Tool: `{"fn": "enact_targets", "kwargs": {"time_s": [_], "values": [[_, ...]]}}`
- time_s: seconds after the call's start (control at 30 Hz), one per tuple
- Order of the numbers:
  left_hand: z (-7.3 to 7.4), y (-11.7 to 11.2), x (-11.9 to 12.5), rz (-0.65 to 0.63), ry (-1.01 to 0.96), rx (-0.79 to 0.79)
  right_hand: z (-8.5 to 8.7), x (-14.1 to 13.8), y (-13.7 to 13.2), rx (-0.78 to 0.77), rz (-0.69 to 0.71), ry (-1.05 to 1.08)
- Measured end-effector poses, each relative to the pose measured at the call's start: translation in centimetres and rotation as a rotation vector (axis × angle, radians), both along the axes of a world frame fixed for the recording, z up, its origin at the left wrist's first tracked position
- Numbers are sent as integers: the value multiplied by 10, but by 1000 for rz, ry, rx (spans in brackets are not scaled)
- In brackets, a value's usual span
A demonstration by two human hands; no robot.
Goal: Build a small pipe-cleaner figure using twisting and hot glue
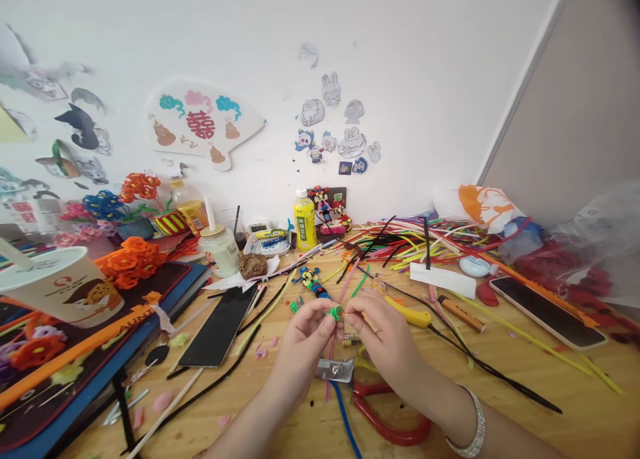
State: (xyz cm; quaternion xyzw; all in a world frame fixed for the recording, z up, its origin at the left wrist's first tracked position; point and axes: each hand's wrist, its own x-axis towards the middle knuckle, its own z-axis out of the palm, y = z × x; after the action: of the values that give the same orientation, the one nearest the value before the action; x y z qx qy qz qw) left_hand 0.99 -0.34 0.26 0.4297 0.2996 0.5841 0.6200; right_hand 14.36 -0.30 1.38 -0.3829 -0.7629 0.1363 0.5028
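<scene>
My left hand pinches a small coiled green pipe-cleaner piece between thumb and fingers. My right hand is closed in a pinch just right of it; its fingertips meet near a tiny orange-red bit, too small to make out. Behind my hands lies a multicoloured pipe-cleaner figure with a blue and black body. Beneath them, red-handled scissors rest on the table, partly covered by my right hand. A blue pipe cleaner runs from under the scissors towards me.
A heap of coloured pipe cleaners spreads across the back right. A yellow-handled tool and a phone lie to the right. On the left are a dark phone, a glass jar and a paper cup. A yellow bottle stands behind.
</scene>
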Motion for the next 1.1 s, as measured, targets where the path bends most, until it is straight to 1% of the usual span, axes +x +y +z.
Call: {"fn": "enact_targets", "kwargs": {"time_s": [0.33, 0.63, 0.93, 1.1], "values": [[-7, 5, -6, -14, 58, 75, 1, 0, -1, -17, 15, -21], [-8, 5, -6, 27, 113, 91, 1, -1, -1, 14, -38, -3], [-7, 6, -7, 23, 107, 76, -1, 0, 0, 70, -78, 29], [-5, 5, -6, 1, 59, 87, 0, 2, 1, 77, -96, 57]]}}
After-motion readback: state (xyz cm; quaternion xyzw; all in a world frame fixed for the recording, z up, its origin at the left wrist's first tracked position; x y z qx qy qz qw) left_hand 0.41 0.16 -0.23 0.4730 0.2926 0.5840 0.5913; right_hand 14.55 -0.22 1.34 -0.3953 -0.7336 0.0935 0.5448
